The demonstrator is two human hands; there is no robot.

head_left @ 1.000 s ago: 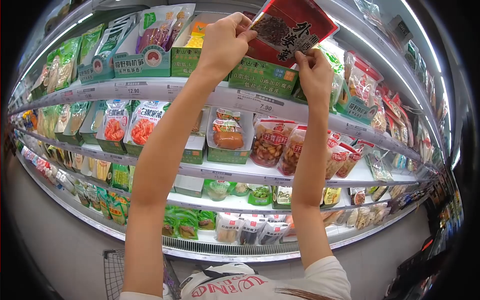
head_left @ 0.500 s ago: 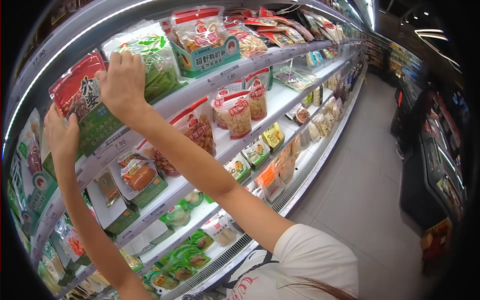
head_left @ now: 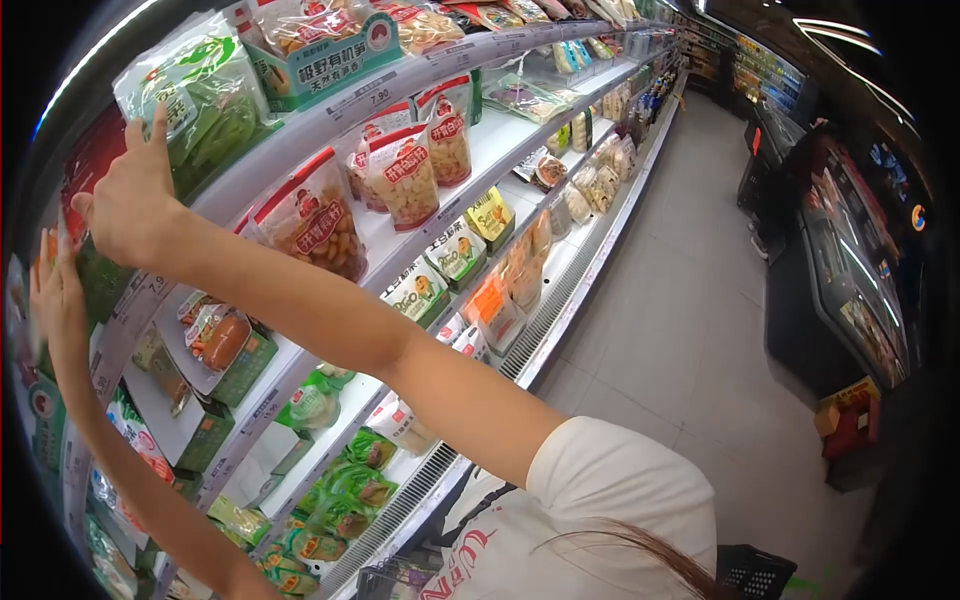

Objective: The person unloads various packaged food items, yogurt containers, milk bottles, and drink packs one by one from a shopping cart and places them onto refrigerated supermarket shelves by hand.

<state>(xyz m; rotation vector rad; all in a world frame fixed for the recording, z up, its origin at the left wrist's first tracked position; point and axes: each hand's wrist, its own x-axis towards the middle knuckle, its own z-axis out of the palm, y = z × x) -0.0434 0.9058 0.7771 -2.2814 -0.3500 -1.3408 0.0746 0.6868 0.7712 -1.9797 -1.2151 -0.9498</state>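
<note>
My right hand (head_left: 135, 205) is raised at the upper shelf, with two fingers stretched up against or just in front of a clear bag of green vegetables (head_left: 205, 125). A red package (head_left: 95, 150) shows partly behind this hand, in a green display box (head_left: 105, 280). My left hand (head_left: 60, 300) is lower and farther left, beside the box, its fingers pointing up. Nothing is visibly held in either hand. Whether the fingertips touch the packages I cannot tell.
A teal display box (head_left: 335, 65) of bagged food stands right of the green bag. Pouches of pale nuts or beans (head_left: 405, 185) fill the shelf below. The aisle floor (head_left: 640, 330) runs along the shelves, with a dark display case (head_left: 850, 270) opposite. A black basket (head_left: 755, 572) is at lower right.
The view has shifted, so the shelves sit farther left and higher. My right hand's fingers, curled near the top of the red package before, are now stretched up by the green bag.
</note>
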